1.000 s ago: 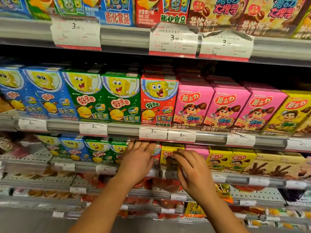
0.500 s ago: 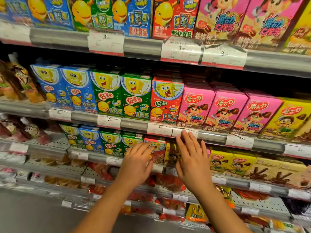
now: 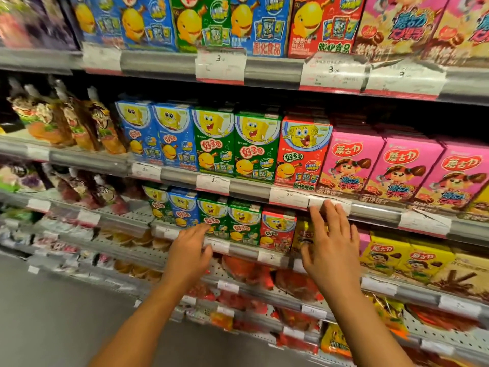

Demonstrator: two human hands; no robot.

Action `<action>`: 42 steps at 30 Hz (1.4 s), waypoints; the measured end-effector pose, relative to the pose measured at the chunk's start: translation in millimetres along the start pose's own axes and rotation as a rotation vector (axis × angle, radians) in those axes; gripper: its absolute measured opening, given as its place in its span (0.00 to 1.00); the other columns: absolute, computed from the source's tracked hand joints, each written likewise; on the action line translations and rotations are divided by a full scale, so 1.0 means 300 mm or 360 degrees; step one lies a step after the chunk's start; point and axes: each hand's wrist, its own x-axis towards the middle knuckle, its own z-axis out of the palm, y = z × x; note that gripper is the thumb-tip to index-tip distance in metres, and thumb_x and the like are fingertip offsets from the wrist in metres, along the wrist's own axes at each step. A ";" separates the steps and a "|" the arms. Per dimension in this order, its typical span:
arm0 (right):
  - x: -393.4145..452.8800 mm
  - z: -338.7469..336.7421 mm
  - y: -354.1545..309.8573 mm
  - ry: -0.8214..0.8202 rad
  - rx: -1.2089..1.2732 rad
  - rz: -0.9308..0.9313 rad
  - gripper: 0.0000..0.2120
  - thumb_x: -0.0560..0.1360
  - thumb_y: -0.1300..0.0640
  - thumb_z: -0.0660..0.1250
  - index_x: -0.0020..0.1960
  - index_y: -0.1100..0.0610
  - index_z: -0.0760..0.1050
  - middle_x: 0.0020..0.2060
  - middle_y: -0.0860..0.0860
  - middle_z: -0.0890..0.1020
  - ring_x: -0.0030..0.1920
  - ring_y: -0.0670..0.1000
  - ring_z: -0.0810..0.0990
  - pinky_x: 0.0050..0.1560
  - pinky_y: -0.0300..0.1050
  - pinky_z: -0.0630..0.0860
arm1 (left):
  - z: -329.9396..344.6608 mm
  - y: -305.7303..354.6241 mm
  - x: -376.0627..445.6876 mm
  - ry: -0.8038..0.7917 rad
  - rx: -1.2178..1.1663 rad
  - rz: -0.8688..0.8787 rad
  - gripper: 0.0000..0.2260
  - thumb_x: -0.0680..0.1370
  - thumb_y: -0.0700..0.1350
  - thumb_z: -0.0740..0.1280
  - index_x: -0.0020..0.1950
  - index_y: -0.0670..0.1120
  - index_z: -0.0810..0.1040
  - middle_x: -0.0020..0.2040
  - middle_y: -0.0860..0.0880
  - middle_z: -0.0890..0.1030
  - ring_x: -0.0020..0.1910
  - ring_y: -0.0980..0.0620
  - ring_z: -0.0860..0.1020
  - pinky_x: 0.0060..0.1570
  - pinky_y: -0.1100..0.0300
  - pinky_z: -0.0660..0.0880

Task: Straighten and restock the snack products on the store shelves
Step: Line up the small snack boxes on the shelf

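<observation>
Head view. Both hands have lifted off the lower-row boxes since a second ago. Left hand [image 3: 189, 250]: loose, empty grip, fingertips at the green box [image 3: 213, 219]. Right hand [image 3: 329, 242]: flat, empty grip, fingertips on the price rail [image 3: 375, 211] above, yellow box [image 3: 304, 235] behind it. This row looks squared; probably moving on.

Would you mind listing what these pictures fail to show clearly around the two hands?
- Yellow box, head view: mostly hidden behind the right hand.
- Price tags: print too small and blurred.
- Left hand: whether its fingertips touch the green box is unclear.
</observation>
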 end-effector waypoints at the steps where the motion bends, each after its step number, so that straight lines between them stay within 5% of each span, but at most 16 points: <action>1: 0.009 0.000 -0.044 0.0026 0.0013 0.0030 0.37 0.72 0.51 0.72 0.78 0.55 0.65 0.77 0.61 0.64 0.78 0.64 0.60 0.73 0.67 0.64 | -0.005 -0.036 0.012 -0.0020 -0.0012 -0.0018 0.23 0.78 0.43 0.69 0.73 0.45 0.74 0.70 0.46 0.76 0.70 0.44 0.72 0.70 0.48 0.68; 10: 0.116 0.141 -0.502 0.0011 -0.0018 -0.0099 0.38 0.76 0.47 0.66 0.81 0.56 0.58 0.80 0.58 0.59 0.80 0.64 0.53 0.76 0.65 0.60 | -0.134 -0.433 0.159 0.0210 -0.0018 0.0139 0.28 0.77 0.51 0.57 0.75 0.40 0.70 0.74 0.42 0.71 0.74 0.41 0.67 0.73 0.41 0.66; 16: 0.121 0.204 -0.594 0.0078 -0.0089 0.0130 0.43 0.72 0.48 0.74 0.81 0.57 0.58 0.81 0.57 0.56 0.81 0.64 0.46 0.79 0.64 0.55 | -0.192 -0.647 0.325 0.0034 0.0178 0.0177 0.31 0.73 0.39 0.72 0.75 0.39 0.69 0.75 0.38 0.69 0.74 0.34 0.65 0.68 0.37 0.71; 20: 0.120 0.212 -0.615 0.0100 -0.0127 0.0176 0.46 0.70 0.50 0.76 0.81 0.57 0.56 0.81 0.57 0.55 0.81 0.63 0.45 0.78 0.64 0.57 | -0.190 -0.666 0.383 -0.0149 0.0345 0.0175 0.31 0.74 0.43 0.73 0.75 0.40 0.69 0.74 0.38 0.70 0.75 0.34 0.63 0.69 0.37 0.70; 25: 0.114 0.221 -0.640 0.0080 -0.0132 0.0251 0.48 0.72 0.46 0.73 0.82 0.58 0.52 0.82 0.56 0.50 0.81 0.62 0.41 0.77 0.64 0.60 | -0.195 -0.656 0.393 -0.0053 0.0208 0.0158 0.22 0.74 0.41 0.74 0.66 0.41 0.74 0.67 0.39 0.76 0.72 0.37 0.69 0.70 0.42 0.69; 36: 0.110 0.219 -0.609 0.0036 -0.0200 0.0127 0.49 0.72 0.45 0.72 0.83 0.58 0.50 0.82 0.58 0.48 0.81 0.65 0.42 0.78 0.63 0.56 | -0.246 -0.661 0.389 0.0048 0.0377 0.0275 0.31 0.61 0.41 0.84 0.62 0.40 0.79 0.56 0.41 0.76 0.51 0.37 0.77 0.43 0.42 0.79; 42: 0.111 0.211 -0.587 -0.0012 -0.0190 0.0073 0.48 0.71 0.47 0.71 0.83 0.57 0.50 0.82 0.59 0.51 0.81 0.66 0.43 0.78 0.63 0.57 | -0.308 -0.610 0.339 -0.0047 0.0484 0.0123 0.27 0.69 0.50 0.80 0.65 0.47 0.76 0.59 0.47 0.78 0.56 0.43 0.77 0.51 0.45 0.77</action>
